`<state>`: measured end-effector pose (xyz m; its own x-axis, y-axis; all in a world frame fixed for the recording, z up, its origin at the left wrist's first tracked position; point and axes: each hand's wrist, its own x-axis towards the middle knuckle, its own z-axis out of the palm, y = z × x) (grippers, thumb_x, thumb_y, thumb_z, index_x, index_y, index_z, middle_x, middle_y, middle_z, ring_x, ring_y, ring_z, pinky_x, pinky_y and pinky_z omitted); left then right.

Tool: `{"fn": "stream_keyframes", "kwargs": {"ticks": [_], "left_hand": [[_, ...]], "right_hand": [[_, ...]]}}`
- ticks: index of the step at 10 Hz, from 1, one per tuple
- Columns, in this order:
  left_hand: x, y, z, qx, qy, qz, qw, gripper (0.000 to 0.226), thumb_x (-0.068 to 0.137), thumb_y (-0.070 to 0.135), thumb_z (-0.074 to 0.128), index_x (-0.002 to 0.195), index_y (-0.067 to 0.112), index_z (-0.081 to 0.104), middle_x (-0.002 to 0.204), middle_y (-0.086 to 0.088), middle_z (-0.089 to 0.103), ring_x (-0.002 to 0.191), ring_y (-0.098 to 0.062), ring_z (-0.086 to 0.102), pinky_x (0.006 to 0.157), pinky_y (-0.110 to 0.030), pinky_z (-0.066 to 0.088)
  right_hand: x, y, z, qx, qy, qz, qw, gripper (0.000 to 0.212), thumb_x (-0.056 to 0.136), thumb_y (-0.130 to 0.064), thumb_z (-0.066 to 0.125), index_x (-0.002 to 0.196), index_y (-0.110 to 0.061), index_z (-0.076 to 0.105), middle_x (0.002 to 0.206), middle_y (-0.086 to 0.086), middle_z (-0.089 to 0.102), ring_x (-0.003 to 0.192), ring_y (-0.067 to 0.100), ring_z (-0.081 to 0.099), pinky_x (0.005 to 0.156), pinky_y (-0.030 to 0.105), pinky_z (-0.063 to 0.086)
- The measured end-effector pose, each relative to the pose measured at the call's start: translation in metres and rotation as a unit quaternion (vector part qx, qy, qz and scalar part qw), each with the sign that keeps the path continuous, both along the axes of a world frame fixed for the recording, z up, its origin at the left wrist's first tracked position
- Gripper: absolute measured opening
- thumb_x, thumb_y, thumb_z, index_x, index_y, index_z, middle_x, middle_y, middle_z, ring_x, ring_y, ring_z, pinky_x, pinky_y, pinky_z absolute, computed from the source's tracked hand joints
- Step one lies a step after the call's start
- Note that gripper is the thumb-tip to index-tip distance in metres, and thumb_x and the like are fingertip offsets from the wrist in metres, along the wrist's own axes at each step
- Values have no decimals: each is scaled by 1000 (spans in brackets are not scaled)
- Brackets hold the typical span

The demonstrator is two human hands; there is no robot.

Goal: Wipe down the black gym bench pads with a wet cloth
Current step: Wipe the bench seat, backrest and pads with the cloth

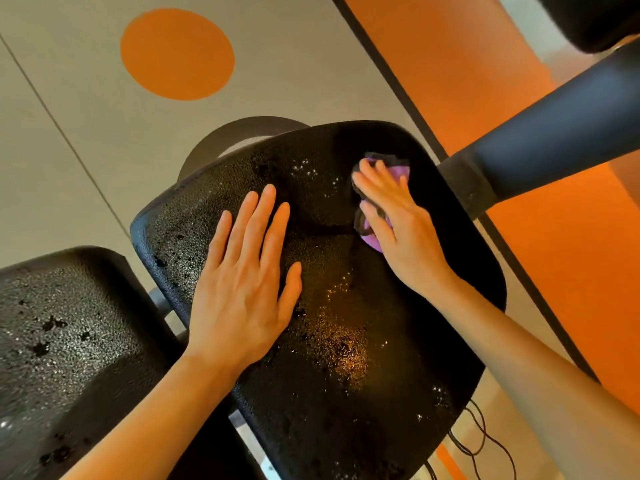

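Observation:
A black textured bench pad (346, 341) fills the middle of the view, with wet glints on its surface. My left hand (242, 282) lies flat on the pad's left half, fingers spread, holding nothing. My right hand (394, 220) presses a purple cloth (398, 173) onto the pad near its far right corner; the cloth shows beyond my fingertips and under my palm. A second black pad (62, 341) sits at the lower left, worn in spots.
A dark padded arm of the machine (554, 133) crosses the upper right, close to my right hand. The floor is grey with an orange circle (176, 53) and an orange strip (571, 271). Thin black cables (485, 441) lie by the pad's near right edge.

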<state>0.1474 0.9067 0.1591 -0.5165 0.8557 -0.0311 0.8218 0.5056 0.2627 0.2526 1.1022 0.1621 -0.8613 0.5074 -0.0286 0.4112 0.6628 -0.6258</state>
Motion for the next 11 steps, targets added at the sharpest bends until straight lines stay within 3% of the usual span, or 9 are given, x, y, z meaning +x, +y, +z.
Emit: {"fn": "stream_keyframes", "kwargs": {"ticks": [1, 2, 3, 4, 5, 6, 8, 10, 11], "left_hand": [[1, 0, 0, 0, 2, 0, 1000, 65, 100, 43, 32, 155, 11, 20, 165, -8, 10, 153, -23, 5, 125, -42, 6], [2, 0, 0, 0, 3, 0, 1000, 65, 100, 43, 32, 155, 11, 20, 164, -8, 11, 153, -23, 6, 125, -42, 6], [1, 0, -1, 3, 0, 0, 1000, 65, 100, 43, 33, 155, 12, 20, 164, -8, 11, 153, -23, 6, 125, -42, 6], [1, 0, -1, 3, 2, 2, 1000, 65, 100, 43, 33, 155, 11, 20, 164, -8, 11, 153, -23, 6, 125, -42, 6], [1, 0, -1, -1, 9, 0, 1000, 65, 100, 43, 32, 155, 11, 19, 164, -9, 10, 153, -24, 5, 125, -43, 7], [1, 0, -1, 0, 10, 0, 1000, 65, 100, 43, 32, 155, 11, 19, 164, -9, 11, 153, -24, 6, 125, -44, 8], [1, -1, -2, 5, 9, 2, 1000, 65, 100, 44, 32, 155, 11, 19, 165, -9, 10, 153, -23, 6, 125, -43, 8], [2, -1, -2, 0, 16, -1, 1000, 65, 101, 44, 31, 155, 11, 19, 165, -9, 10, 153, -23, 5, 125, -43, 9], [2, -1, -3, 8, 14, -2, 1000, 65, 100, 44, 31, 155, 10, 20, 164, -9, 10, 153, -23, 6, 125, -43, 10]], "right_hand": [[-73, 27, -7, 57, -16, -3, 998, 42, 103, -23, 39, 143, -13, 42, 154, 3, 34, 147, 14, 19, 122, 30, 7], [-79, 22, -5, 41, -12, 13, 999, 41, 103, -24, 38, 143, -13, 43, 154, 3, 34, 148, 16, 18, 120, 22, 5], [-4, -6, 4, -33, -7, 36, 999, 45, 100, -12, 43, 145, -13, 38, 157, 3, 26, 149, 18, 13, 105, -5, 14], [-2, -5, 1, 29, -15, 44, 998, 44, 101, -16, 42, 145, -15, 37, 156, 1, 29, 148, 13, 14, 121, 21, 10], [-86, 18, -4, 50, -23, 37, 998, 41, 103, -25, 37, 143, -15, 41, 155, 2, 33, 148, 16, 17, 121, 36, 6], [-96, 16, -4, 45, -20, 60, 997, 41, 103, -25, 38, 142, -14, 43, 154, 2, 34, 148, 17, 18, 123, 40, 6], [6, -13, -5, 41, -18, 91, 995, 46, 100, -18, 42, 145, -13, 37, 156, 3, 28, 147, 7, 14, 124, 35, 7], [-100, 6, -5, 62, -11, 80, 995, 41, 103, -21, 38, 142, -11, 44, 153, 6, 36, 147, 20, 21, 123, 43, 8], [-29, -13, -6, 44, -12, 98, 994, 44, 101, -15, 42, 145, -14, 38, 156, 3, 28, 148, 11, 15, 123, 33, 4]]}}
